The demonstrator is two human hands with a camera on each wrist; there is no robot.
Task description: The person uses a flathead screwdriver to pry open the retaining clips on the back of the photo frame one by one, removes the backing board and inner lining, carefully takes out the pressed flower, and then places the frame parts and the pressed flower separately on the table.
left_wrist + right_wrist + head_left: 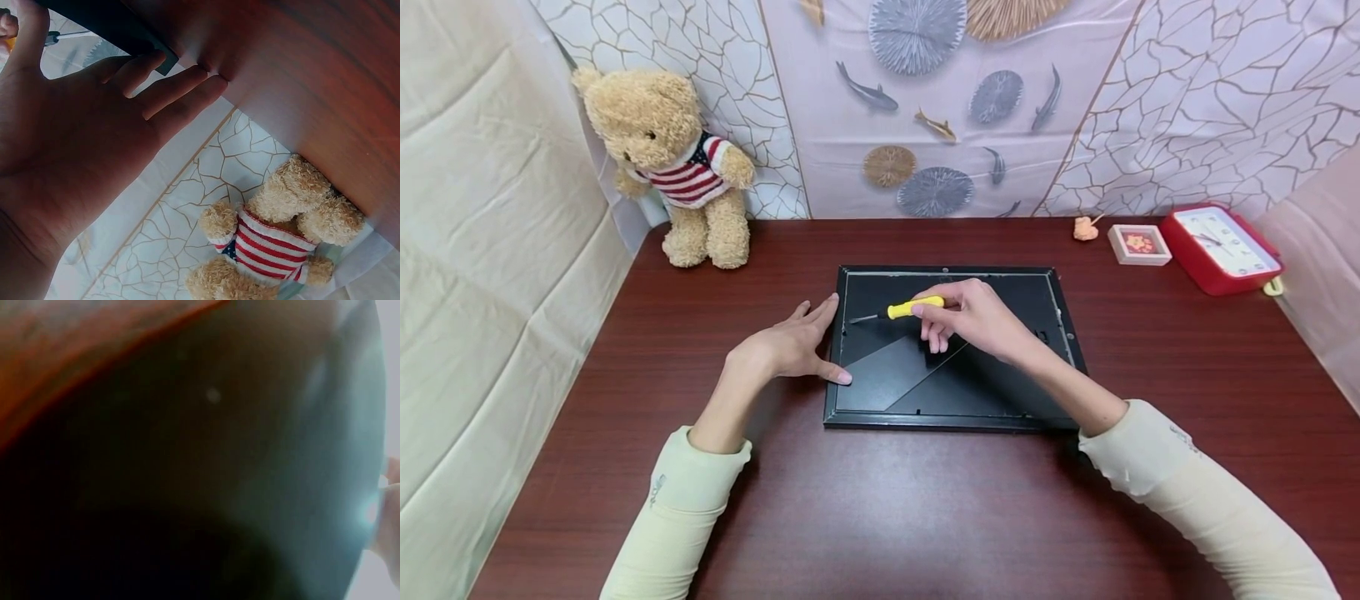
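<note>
A black picture frame [955,422] lies on the table with its dark backing panel [1000,383] facing up. My right hand [977,317] holds a screwdriver [914,307] by its yellow handle. The metal shaft points left, with its tip near the inside of the frame's left edge; whether it touches a tab there I cannot tell. My left hand [782,346] rests at that left edge, fingers spread and thumb on the rim. The left wrist view shows the palm [81,137] and straight fingers beside the dark frame [106,22]. Blur and darkness hide most of the right wrist view.
On the table's back left sits a teddy bear [688,175] in a striped sweater. Toward the back right stand a red clock [1221,250], a small pink-white box [1138,245] and a little orange item [1086,229]. Patterned cloth [925,142] hangs behind the table.
</note>
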